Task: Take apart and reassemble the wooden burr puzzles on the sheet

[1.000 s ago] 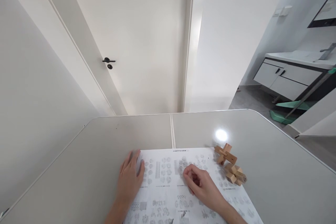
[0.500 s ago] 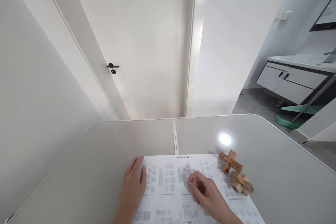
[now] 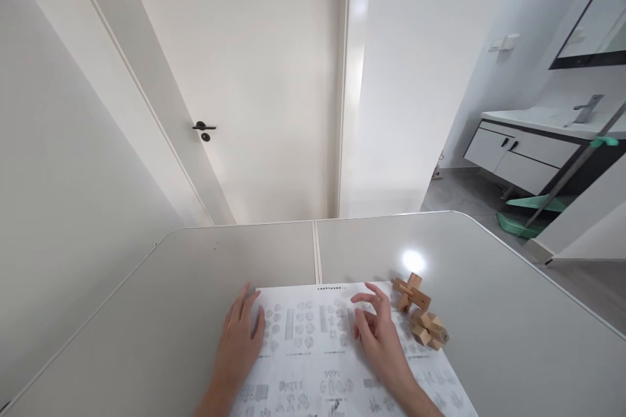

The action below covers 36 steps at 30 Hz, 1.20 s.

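Observation:
A printed sheet of paper (image 3: 313,365) covered in small grey diagrams lies on the table. Along its left edge rests my left hand (image 3: 240,332), fingers spread, partly on the sheet and holding nothing. Above the sheet's right half is my right hand (image 3: 379,329), its fingers bent and apart with nothing between them. Just right of it, a wooden cross-shaped interlocking puzzle (image 3: 411,293) sits at the sheet's upper right corner. A second wooden puzzle (image 3: 430,330), made of chunky crossed blocks, is close in front of it, over the sheet's right edge.
The grey table (image 3: 195,293) has a seam down its middle and a pale rim. Beyond its far edge stands a white door (image 3: 254,91) with a black handle (image 3: 203,127). To the right are a sink cabinet (image 3: 528,153) and a green dustpan (image 3: 521,225) on the floor.
My right hand has opened from a pinch and moved up the sheet, toward the puzzles. My left hand stays at the left edge. The whole view has shifted slightly to the right.

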Each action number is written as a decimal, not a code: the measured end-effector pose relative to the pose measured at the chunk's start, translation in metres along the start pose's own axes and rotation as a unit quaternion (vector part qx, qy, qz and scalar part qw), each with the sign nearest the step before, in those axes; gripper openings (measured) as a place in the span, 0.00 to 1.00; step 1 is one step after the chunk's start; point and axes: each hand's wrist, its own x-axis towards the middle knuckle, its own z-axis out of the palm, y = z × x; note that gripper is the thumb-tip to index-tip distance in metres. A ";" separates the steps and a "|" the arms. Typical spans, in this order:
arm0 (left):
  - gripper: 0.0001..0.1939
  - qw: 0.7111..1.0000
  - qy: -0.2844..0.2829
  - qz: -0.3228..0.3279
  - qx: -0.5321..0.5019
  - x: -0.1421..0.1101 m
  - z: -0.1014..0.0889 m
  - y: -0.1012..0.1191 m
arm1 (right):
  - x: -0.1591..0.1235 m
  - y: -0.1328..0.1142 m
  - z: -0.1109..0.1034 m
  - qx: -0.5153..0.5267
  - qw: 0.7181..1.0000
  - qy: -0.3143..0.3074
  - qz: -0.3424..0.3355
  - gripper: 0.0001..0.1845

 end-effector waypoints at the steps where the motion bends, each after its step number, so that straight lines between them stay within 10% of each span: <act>1: 0.18 1.000 0.000 -0.002 -0.001 0.000 0.000 0.000 | 0.001 0.000 -0.001 0.000 1.000 0.019 0.001 0.28; 13: 0.16 1.000 0.000 0.026 0.003 0.002 0.001 0.000 | 0.016 0.010 -0.016 0.011 0.992 0.122 0.012 0.45; 22: 0.12 0.999 0.007 0.045 -0.009 -0.001 0.002 -0.001 | 0.016 0.018 -0.018 0.028 0.986 0.160 0.024 0.37; 36: 0.11 0.990 -0.008 0.094 -0.100 -0.004 -0.007 0.017 | 0.002 0.005 -0.007 0.089 0.996 -0.023 0.015 0.19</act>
